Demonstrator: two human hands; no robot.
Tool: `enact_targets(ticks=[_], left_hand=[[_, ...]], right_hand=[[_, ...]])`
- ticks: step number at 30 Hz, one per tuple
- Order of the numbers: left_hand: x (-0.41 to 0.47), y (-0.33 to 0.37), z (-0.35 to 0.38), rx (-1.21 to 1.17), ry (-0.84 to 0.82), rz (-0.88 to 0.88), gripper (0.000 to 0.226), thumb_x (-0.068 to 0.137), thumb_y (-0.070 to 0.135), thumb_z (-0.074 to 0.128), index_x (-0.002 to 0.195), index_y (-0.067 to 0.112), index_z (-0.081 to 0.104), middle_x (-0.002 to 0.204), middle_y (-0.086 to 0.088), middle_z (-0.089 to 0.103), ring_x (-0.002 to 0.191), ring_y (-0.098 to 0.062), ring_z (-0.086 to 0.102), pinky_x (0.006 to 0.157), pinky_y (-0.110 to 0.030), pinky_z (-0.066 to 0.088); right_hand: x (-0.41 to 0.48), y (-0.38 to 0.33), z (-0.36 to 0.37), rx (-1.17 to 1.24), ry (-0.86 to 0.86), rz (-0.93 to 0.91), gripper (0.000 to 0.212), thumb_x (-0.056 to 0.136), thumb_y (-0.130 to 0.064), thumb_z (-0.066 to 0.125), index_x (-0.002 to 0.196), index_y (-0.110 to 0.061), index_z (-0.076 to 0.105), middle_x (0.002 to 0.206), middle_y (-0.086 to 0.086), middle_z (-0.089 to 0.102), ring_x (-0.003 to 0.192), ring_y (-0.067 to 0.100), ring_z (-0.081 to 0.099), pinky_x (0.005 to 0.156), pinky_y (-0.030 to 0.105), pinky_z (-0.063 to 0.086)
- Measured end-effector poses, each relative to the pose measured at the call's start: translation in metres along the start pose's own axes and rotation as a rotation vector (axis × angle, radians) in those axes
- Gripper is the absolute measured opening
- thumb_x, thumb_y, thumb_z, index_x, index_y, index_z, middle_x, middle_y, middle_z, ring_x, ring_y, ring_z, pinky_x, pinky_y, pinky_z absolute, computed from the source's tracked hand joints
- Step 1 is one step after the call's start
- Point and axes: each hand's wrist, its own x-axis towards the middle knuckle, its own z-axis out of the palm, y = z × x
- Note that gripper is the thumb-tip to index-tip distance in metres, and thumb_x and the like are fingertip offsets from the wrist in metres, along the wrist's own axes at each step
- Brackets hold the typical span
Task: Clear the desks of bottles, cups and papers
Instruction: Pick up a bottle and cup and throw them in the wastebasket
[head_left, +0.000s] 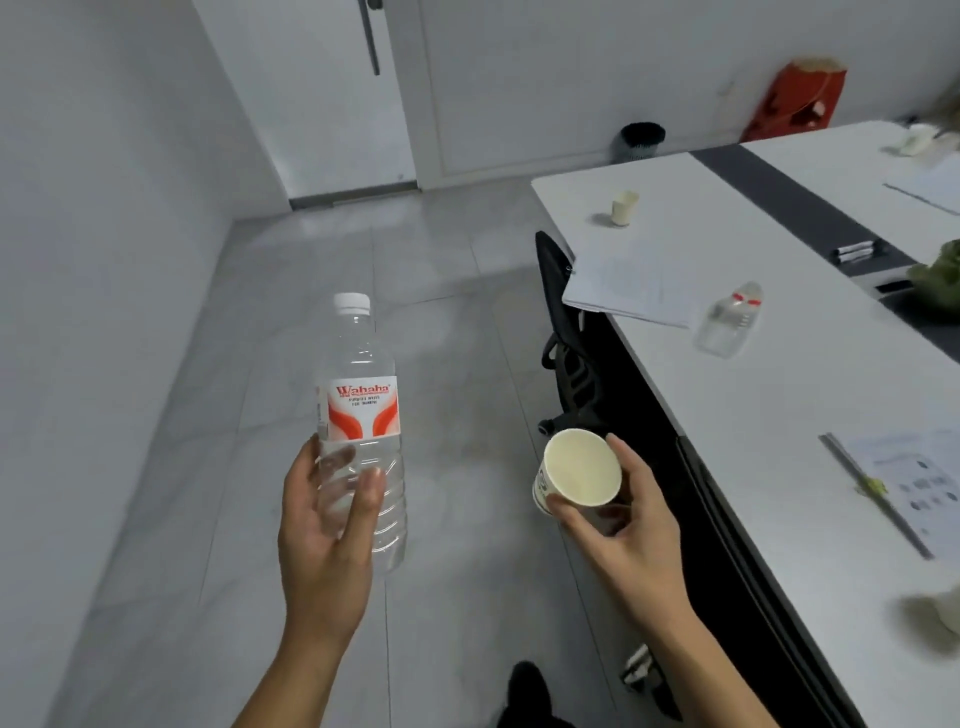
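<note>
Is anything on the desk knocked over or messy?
Yes. A clear bottle lies tipped on its side on the white desk, and the stack of papers beside it hangs crookedly over the desk's edge.

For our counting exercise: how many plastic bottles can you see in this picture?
2. One capped bottle is upright in the left hand; one lying bottle is on the desk beside the papers. Others may be outside the view.
</note>
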Motion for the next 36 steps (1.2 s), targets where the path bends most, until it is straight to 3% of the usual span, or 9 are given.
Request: enact_targets(ticks=[3, 6, 10, 14, 18, 26, 31, 36], left_hand=[[0.072, 0.004, 0.012, 0.036, 0.068, 0.009, 0.06, 0.085, 0.044, 0.072, 0.138, 0.035, 0.048, 0.123, 0.019, 0.063, 0.109, -0.002, 0.064, 0.071, -0.01, 0.053], [0.146, -0.007, 0.028, 0.052, 0.129, 0.018, 0.063, 0.079, 0.055, 0.07, 0.136, 0.039, 0.048, 0.123, 0.018, 0.063, 0.108, 0.002, 0.063, 0.077, -0.018, 0.052], [0.263, -0.035, 0.06, 0.048, 0.161, 0.031, 0.054, 0.085, 0.037, 0.07, 0.134, 0.038, 0.048, 0.122, 0.014, 0.063, 0.105, 0.005, 0.063, 0.077, -0.019, 0.05], [0.398, -0.047, 0.097, 0.024, 0.147, 0.058, 0.063, 0.081, 0.042, 0.067, 0.14, 0.032, 0.047, 0.124, 0.016, 0.063, 0.108, 0.0, 0.064, 0.072, -0.009, 0.052], [0.533, -0.035, 0.145, -0.03, 0.058, 0.081, 0.066, 0.08, 0.047, 0.068, 0.14, 0.03, 0.048, 0.124, 0.015, 0.063, 0.111, -0.007, 0.065, 0.073, -0.012, 0.055], [0.764, -0.04, 0.267, 0.006, -0.094, 0.098, 0.073, 0.075, 0.059, 0.066, 0.141, 0.034, 0.046, 0.127, 0.014, 0.063, 0.114, -0.015, 0.065, 0.083, -0.032, 0.058], [0.907, -0.06, 0.366, 0.046, -0.131, 0.126, 0.061, 0.086, 0.046, 0.072, 0.14, 0.031, 0.048, 0.123, 0.016, 0.064, 0.112, -0.006, 0.064, 0.075, -0.01, 0.053], [1.038, -0.046, 0.438, 0.085, -0.131, 0.171, 0.058, 0.085, 0.032, 0.066, 0.139, 0.023, 0.05, 0.113, 0.037, 0.061, 0.106, 0.009, 0.061, 0.072, -0.003, 0.048]], right_hand=[[0.084, -0.019, 0.037, -0.014, -0.064, -0.014, 0.082, 0.071, -0.037, 0.088, 0.142, -0.035, 0.046, 0.132, -0.019, 0.057, 0.109, 0.004, 0.06, 0.086, 0.023, 0.051], [0.164, -0.027, 0.078, -0.029, -0.107, -0.037, 0.083, 0.07, -0.04, 0.088, 0.142, -0.036, 0.046, 0.13, -0.019, 0.057, 0.111, 0.003, 0.059, 0.086, 0.023, 0.052], [0.284, -0.029, 0.133, -0.063, -0.129, -0.081, 0.082, 0.07, -0.039, 0.088, 0.141, -0.037, 0.046, 0.128, -0.018, 0.057, 0.111, 0.006, 0.06, 0.086, 0.027, 0.055], [0.408, -0.044, 0.182, -0.093, -0.075, -0.113, 0.081, 0.071, -0.045, 0.086, 0.141, -0.04, 0.044, 0.127, -0.02, 0.056, 0.105, 0.003, 0.061, 0.084, 0.028, 0.056], [0.523, -0.066, 0.215, -0.084, -0.019, -0.088, 0.079, 0.071, -0.046, 0.085, 0.138, -0.047, 0.044, 0.124, -0.022, 0.056, 0.099, 0.006, 0.064, 0.082, 0.036, 0.058], [0.721, -0.056, 0.255, -0.027, 0.18, 0.036, 0.073, 0.062, -0.064, 0.082, 0.125, -0.059, 0.046, 0.119, -0.023, 0.06, 0.099, -0.001, 0.064, 0.074, 0.01, 0.049], [0.877, -0.024, 0.288, 0.074, 0.226, 0.104, 0.077, 0.057, -0.058, 0.08, 0.128, -0.053, 0.048, 0.115, -0.036, 0.056, 0.095, -0.002, 0.065, 0.072, 0.006, 0.048], [1.032, -0.036, 0.317, 0.094, 0.219, 0.098, 0.075, 0.061, -0.06, 0.084, 0.128, -0.048, 0.051, 0.115, -0.031, 0.058, 0.098, -0.004, 0.062, 0.074, 0.016, 0.053]])
